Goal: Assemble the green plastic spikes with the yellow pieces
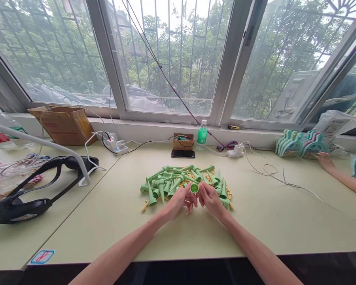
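My left hand (180, 200) is closed around a green plastic watering spike (194, 188), whose round open end faces me. Close against the rim of that spike, the fingers of my right hand (210, 198) are pinched together; whatever lies between them is hidden. Beyond both hands spreads a loose pile of similar green cone-shaped spikes (163, 183) with ribbed, wider ends. Small yellow pieces (144, 206) are scattered under and around the pile.
Behind the pile are a black phone (182, 154), a small cardboard box (183, 141) and a water bottle (202, 135). Black headgear (44, 190) lies left. White cables (280, 180) cross the right side, where another person's hand (326, 161) touches pale green plastic items (313, 146).
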Demonstrator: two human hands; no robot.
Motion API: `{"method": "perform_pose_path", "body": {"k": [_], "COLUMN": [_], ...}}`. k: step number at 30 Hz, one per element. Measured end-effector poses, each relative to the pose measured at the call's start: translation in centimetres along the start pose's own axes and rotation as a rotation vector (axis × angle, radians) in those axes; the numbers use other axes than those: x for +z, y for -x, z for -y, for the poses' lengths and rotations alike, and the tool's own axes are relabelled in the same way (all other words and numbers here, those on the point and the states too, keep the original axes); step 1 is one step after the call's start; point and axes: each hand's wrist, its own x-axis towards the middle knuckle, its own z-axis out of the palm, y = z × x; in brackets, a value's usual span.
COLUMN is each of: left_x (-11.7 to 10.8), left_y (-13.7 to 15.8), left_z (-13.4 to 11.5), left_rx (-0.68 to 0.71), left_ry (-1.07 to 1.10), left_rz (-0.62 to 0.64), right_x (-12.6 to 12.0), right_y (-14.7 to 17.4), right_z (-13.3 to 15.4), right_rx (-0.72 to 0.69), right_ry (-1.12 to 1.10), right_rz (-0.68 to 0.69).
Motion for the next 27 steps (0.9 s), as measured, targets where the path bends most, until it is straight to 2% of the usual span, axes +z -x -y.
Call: {"method": "perform_pose_path", "body": {"k": [8, 17, 27], "left_x": [0.43, 0.39, -0.02], "left_y": [0.31, 0.44, 0.32], "left_z": [-0.61, -0.95, -0.32], "left_rx": [0.042, 0.07, 0.094], "left_ry": [0.054, 0.01, -0.086], "left_rz": [0.003, 0.021, -0.017], "right_x": [-0.02, -0.05, -0.09], "right_y": [-0.19, -0.11, -0.06], "right_z": [0.12, 0.27, 0.28], "right_rx": [-0.001, 0.02, 0.043], "right_ry": [-0.002, -0.011, 0.028], "right_rz": [0.022, 0.053, 0.046]}}
